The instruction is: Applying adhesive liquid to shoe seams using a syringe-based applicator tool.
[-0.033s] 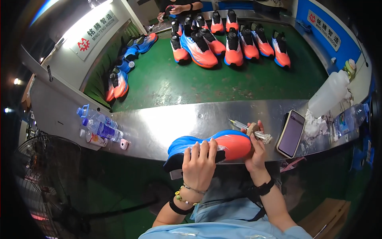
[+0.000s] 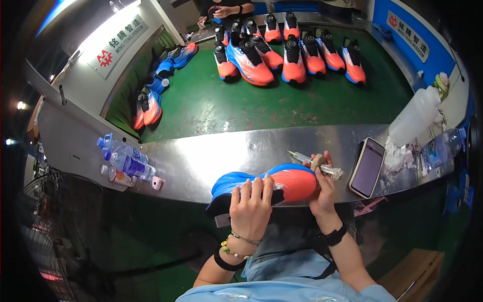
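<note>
1. The left hand [image 2: 250,206] is clamping down over the middle of a blue and orange shoe [image 2: 266,185], fingers curled over its top, pinning it at the near edge of the steel bench [image 2: 211,158].
2. The right hand [image 2: 323,187] is closing around a small brownish lump [image 2: 318,162] at the shoe's orange end; what that lump is made of, I cannot tell, as the fingers are hiding most of it.
3. A syringe [image 2: 314,163] is lying just beyond that hand, its needle pointing left; its far end is running under the thumb and fingers, so whether it is being held or only lying there is hard to judge.
4. The shoe is lying on its side along the bench edge, blue part left, orange part right; its underside and a dark piece below the left hand are mostly covered.
5. A phone [image 2: 367,167] is lying just right of the right hand, screen up, with crumpled white stuff [image 2: 398,156] beyond it.
6. A white bottle [image 2: 415,117] is standing farther right, and a clear bottle [image 2: 443,148] is lying near the picture's rim, bent by the lens.
7. Two more water bottles [image 2: 126,157] are lying at the bench's left end.
8. Rows of similar shoes [image 2: 287,55] are standing on the green belt [image 2: 211,105] behind; another person's hands [image 2: 224,11] are showing at the top, cut off.
9. A fan [image 2: 55,221] is sitting in the dark at lower left, barely readable.
</note>
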The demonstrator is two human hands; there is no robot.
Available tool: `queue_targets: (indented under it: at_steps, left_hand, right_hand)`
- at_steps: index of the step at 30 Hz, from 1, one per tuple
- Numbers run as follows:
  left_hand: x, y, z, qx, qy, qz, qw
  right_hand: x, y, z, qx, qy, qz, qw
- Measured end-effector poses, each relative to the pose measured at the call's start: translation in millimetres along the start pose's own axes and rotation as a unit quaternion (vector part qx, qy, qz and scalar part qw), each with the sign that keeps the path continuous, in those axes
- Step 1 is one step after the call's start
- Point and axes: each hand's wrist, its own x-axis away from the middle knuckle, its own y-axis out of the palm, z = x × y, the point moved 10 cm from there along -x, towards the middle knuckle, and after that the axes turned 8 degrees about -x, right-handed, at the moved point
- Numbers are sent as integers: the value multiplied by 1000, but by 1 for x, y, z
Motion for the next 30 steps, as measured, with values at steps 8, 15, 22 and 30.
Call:
queue_targets:
  at_steps: [8, 15, 22, 30]
  left_hand:
    - [-11, 3, 3, 12, 13, -42, 999]
    - [-17, 3, 2, -14, 18, -65, 998]
    - [-14, 5, 6, -33, 18, -73, 997]
    - [-13, 6, 6, -45, 15, -69, 997]
  right_hand:
    - [-3, -11, 15, 8, 54, -39, 998]
    - [-3, 10, 14, -46, 86, -97, 990]
    - [-1, 1, 14, -29, 65, -114, 991]
    - [-1, 0, 18, -30, 87, -118, 989]
